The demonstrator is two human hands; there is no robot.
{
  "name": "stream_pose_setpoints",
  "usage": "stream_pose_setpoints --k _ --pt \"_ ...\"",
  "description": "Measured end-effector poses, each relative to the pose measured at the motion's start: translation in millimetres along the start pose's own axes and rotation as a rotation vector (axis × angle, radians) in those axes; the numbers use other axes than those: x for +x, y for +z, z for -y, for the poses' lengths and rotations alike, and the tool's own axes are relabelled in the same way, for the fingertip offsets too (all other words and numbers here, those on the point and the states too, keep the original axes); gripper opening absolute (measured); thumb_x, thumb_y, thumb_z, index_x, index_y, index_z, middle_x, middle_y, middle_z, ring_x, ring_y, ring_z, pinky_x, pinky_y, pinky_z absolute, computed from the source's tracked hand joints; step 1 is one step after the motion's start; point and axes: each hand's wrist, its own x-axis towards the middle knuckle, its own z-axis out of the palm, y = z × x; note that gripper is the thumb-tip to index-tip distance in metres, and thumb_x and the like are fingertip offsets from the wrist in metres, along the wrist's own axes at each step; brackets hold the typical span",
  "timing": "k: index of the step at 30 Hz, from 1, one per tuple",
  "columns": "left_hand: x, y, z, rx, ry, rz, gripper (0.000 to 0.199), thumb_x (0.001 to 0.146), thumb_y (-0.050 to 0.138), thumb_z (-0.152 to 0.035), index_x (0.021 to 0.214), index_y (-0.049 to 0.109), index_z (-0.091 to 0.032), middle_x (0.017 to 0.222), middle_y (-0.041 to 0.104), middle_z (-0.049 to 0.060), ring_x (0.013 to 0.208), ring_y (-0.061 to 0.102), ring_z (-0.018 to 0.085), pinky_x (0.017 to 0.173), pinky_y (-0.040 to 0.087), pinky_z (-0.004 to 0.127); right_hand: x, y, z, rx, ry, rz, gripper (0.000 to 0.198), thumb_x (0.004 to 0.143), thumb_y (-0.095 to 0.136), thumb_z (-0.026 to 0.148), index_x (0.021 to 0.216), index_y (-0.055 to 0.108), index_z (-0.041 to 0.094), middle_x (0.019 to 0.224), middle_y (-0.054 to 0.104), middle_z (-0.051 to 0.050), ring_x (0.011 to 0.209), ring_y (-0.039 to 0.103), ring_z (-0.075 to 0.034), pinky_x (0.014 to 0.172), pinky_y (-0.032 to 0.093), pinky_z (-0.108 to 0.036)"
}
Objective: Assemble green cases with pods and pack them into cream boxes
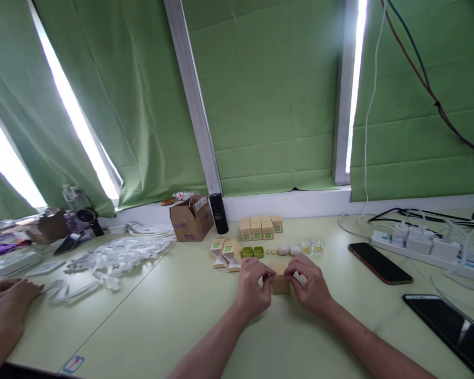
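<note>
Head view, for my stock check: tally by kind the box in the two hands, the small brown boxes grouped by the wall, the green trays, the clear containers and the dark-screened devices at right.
Held box: 1
Grouped boxes: 4 visible
Green trays: 2
Clear containers: 2
Dark-screened devices: 2
Total: 11

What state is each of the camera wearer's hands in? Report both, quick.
Left hand: closed, holding the small brown box at its left side.
Right hand: closed, holding the same box at its right side.
</note>
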Motion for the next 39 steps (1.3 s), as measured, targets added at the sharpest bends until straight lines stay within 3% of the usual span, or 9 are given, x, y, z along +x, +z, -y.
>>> stream_pose_setpoints --k 9,12,16,25,29,33,35,39 --pt "-1.1 -0.3 1.2 -0.022 -0.098 0.076 0.013 0.077 0.062 -0.010 0.073 0.069 -0.020 0.064 0.066 0.001 0.066 0.055 0.017 0.076 0.038 0.035 -0.7 -0.8 -4.8 -0.049 -0.020 0.092 0.012 0.083 0.058 0.012 0.077 0.056 0.022 0.074 0.057 -0.002 0.073 0.053 -0.020 0.063 0.044 -0.031" --pt "-1.5 1.8 3.6 0.018 -0.183 0.088 0.020 0.081 0.058 -0.013 0.090 0.074 -0.019 0.069 0.067 0.002 0.070 0.057 0.018 0.076 0.041 0.034 1.1 -5.2 -2.1 -0.047 0.020 0.135 0.012 0.081 0.059 0.012 0.087 0.059 0.022 0.080 0.059 -0.003 0.075 0.056 -0.020 0.066 0.047 -0.031" --pt "-1.8 6.9 10.5 0.078 -0.361 0.129 0.041 0.083 0.052 -0.011 0.116 0.075 -0.018 0.069 0.067 0.001 0.070 0.059 0.018 0.075 0.043 0.032 1.2 -8.6 -2.8 -0.048 0.071 0.161 0.028 0.078 0.061 0.014 0.105 0.060 0.023 0.085 0.062 -0.005 0.077 0.059 -0.021 0.070 0.051 -0.033" --pt "2.8 6.6 10.3 0.112 -0.514 0.134 0.024 0.077 0.051 -0.004 0.076 0.072 -0.018 0.055 0.054 -0.004 0.055 0.049 0.014 0.070 0.039 0.028 -1.3 -2.3 -26.7 -0.197 0.451 0.046 0.025 0.085 0.054 0.022 0.110 0.059 0.024 0.074 0.058 0.003 0.063 0.057 -0.018 0.059 0.045 -0.028" --pt "2.4 8.0 13.6 0.005 -0.573 0.147 0.041 0.079 0.049 -0.007 0.110 0.075 -0.018 0.055 0.052 -0.005 0.055 0.049 0.015 0.068 0.041 0.027 -0.8 -7.0 -19.0 -0.053 0.341 0.111 0.029 0.089 0.055 0.026 0.118 0.057 0.022 0.076 0.055 0.002 0.064 0.055 -0.017 0.059 0.046 -0.027" --pt "0.2 10.3 14.9 -0.230 -0.672 0.305 0.065 0.080 0.044 -0.009 0.143 0.059 -0.017 0.048 0.050 -0.008 0.050 0.048 0.015 0.060 0.042 0.025 -1.4 -9.1 -4.0 -0.081 0.136 0.240 0.047 0.081 0.064 0.021 0.127 0.055 0.021 0.086 0.061 -0.002 0.075 0.059 -0.019 0.068 0.049 -0.030" --pt "-0.5 11.6 14.7 -0.326 -0.709 0.357 0.068 0.079 0.043 -0.010 0.146 0.056 -0.017 0.047 0.050 -0.008 0.048 0.047 0.014 0.056 0.041 0.024 -1.9 -8.7 -2.2 -0.118 0.114 0.249 0.049 0.078 0.063 0.018 0.127 0.055 0.021 0.087 0.061 -0.002 0.076 0.060 -0.020 0.069 0.050 -0.030" --pt "-0.2 13.2 16.4 -0.295 -0.712 0.306 0.057 0.080 0.044 -0.010 0.134 0.062 -0.016 0.049 0.048 -0.009 0.048 0.045 0.013 0.052 0.035 0.022 -1.7 -7.5 -10.8 -0.163 0.190 0.174 0.048 0.078 0.060 0.017 0.125 0.057 0.021 0.079 0.060 0.000 0.069 0.059 -0.018 0.062 0.047 -0.028"
